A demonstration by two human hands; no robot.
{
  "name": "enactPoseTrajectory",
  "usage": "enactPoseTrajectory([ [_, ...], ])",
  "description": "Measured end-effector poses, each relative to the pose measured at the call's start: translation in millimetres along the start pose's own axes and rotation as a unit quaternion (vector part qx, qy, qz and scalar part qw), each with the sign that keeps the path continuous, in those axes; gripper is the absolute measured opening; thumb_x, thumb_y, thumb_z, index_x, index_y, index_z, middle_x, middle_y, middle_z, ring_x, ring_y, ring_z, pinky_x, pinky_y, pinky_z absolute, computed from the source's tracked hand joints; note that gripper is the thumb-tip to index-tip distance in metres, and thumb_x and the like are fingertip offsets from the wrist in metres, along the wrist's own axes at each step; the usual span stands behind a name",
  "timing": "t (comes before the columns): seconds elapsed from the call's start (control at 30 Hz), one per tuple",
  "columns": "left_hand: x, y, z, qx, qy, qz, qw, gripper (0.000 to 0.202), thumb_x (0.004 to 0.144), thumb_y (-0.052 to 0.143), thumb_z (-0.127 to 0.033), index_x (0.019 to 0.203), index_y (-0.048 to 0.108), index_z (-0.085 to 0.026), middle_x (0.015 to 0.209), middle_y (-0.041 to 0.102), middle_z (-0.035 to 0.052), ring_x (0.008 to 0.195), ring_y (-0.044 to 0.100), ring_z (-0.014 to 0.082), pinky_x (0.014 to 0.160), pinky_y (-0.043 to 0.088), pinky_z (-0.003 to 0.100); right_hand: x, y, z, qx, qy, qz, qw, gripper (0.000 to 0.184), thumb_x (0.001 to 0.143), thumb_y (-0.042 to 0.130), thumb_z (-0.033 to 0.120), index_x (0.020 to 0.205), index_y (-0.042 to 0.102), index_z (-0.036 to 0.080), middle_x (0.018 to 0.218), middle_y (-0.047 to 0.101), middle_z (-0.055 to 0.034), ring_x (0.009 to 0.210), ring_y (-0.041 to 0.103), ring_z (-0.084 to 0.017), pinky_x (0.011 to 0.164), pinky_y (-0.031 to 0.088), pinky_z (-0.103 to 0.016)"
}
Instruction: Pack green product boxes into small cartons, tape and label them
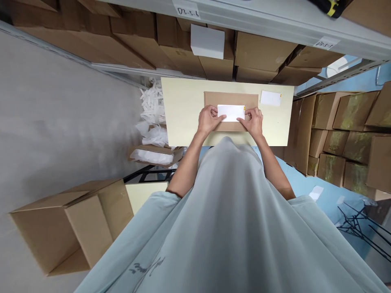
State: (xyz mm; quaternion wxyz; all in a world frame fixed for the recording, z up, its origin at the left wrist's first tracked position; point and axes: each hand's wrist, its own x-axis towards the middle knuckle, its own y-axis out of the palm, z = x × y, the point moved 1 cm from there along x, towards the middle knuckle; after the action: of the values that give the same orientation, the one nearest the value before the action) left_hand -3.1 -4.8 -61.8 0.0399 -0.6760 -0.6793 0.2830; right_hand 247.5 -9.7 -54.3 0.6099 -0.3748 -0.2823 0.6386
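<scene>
Both my hands are at a white card (231,113), a flat rectangle with a small orange mark in its top right corner. It lies over a flat brown cardboard piece (231,99), apparently a box or sheet, on the cream table. My left hand (210,119) pinches the card's left end, its thumb on the lower left corner. At the other end my right hand (253,121) pinches the lower right corner with the thumb. Whether the card touches the cardboard is hard to tell. A second white card (270,98) with a similar orange mark lies right of the cardboard.
The cream table (183,114) stands against a metal shelf (262,30) filled with cardboard boxes (264,51). White plastic wrapping (152,103) is heaped at the left. An open carton (70,224) stands at lower left, and stacked cartons (332,142) are on the right.
</scene>
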Motion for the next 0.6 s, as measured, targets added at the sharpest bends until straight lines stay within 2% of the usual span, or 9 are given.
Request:
enactPoseTrajectory([
  [0.1,-3.3,10.9,0.0,0.043,0.024,-0.045,0.998,0.056,0.066,0.105,-0.030,0.090,0.055,-0.027,0.093,0.063,0.0031,0.101,0.060,0.0284,0.101,0.050,0.044,-0.1,6.8,0.5,-0.026,0.003,-0.016,1.000,0.036,0.093,0.092,0.048,0.101,0.067,0.024,0.117,0.068,-0.0110,0.115,0.059,-0.033,0.110,0.048,-0.052],
  [0.17,-3.8,17.9,1.6,0.055,0.033,-0.072,0.995,0.059,0.067,0.107,-0.030,0.090,0.052,-0.027,0.094,0.063,0.0041,0.104,0.059,0.0304,0.104,0.050,0.046,1.0,11.3,0.4,-0.031,0.004,-0.029,0.999,0.036,0.099,0.085,0.054,0.100,0.065,0.024,0.115,0.068,-0.0114,0.116,0.059,-0.033,0.109,0.048,-0.051],
  [0.37,0.8,27.6,16.1,0.064,0.052,-0.092,0.992,0.033,0.097,0.088,-0.041,0.095,0.058,-0.026,0.093,0.066,0.0063,0.104,0.065,0.0308,0.109,0.052,0.046,7.3,17.4,0.3,-0.065,0.014,-0.038,0.997,0.041,0.117,0.055,0.059,0.098,0.064,0.023,0.112,0.069,-0.0106,0.115,0.061,-0.030,0.109,0.047,-0.047],
  [0.43,3.7,27.2,21.9,0.057,0.058,-0.101,0.992,0.032,0.101,0.083,-0.048,0.109,0.065,-0.023,0.098,0.068,0.0079,0.108,0.068,0.0317,0.112,0.053,0.047,10.6,16.2,1.2,-0.072,0.023,-0.046,0.996,0.046,0.119,0.048,0.060,0.099,0.065,0.022,0.111,0.070,-0.0113,0.114,0.062,-0.030,0.110,0.048,-0.047],
  [0.47,5.3,26.4,24.1,0.047,0.061,-0.109,0.991,0.039,0.103,0.081,-0.052,0.122,0.066,-0.021,0.102,0.070,0.0088,0.112,0.069,0.0319,0.114,0.054,0.047,12.0,15.2,2.5,-0.074,0.028,-0.049,0.996,0.047,0.120,0.045,0.060,0.101,0.066,0.022,0.110,0.070,-0.0119,0.113,0.062,-0.030,0.111,0.048,-0.048],
  [0.53,7.4,24.5,25.6,0.023,0.072,-0.131,0.988,0.059,0.107,0.074,-0.058,0.149,0.059,-0.020,0.113,0.072,0.0110,0.121,0.071,0.0313,0.120,0.053,0.047,12.4,13.8,8.0,-0.077,0.034,-0.049,0.995,0.050,0.122,0.038,0.057,0.110,0.069,0.019,0.113,0.072,-0.0149,0.113,0.064,-0.031,0.112,0.049,-0.050],
  [0.6,5.9,24.7,21.8,0.016,0.095,-0.142,0.985,0.065,0.113,0.061,-0.061,0.163,0.051,-0.020,0.128,0.072,0.0148,0.133,0.070,0.0307,0.126,0.051,0.047,8.2,15.5,18.0,-0.079,0.011,-0.032,0.996,0.055,0.123,0.030,0.051,0.125,0.071,0.015,0.126,0.073,-0.0205,0.123,0.065,-0.034,0.116,0.049,-0.054],
])
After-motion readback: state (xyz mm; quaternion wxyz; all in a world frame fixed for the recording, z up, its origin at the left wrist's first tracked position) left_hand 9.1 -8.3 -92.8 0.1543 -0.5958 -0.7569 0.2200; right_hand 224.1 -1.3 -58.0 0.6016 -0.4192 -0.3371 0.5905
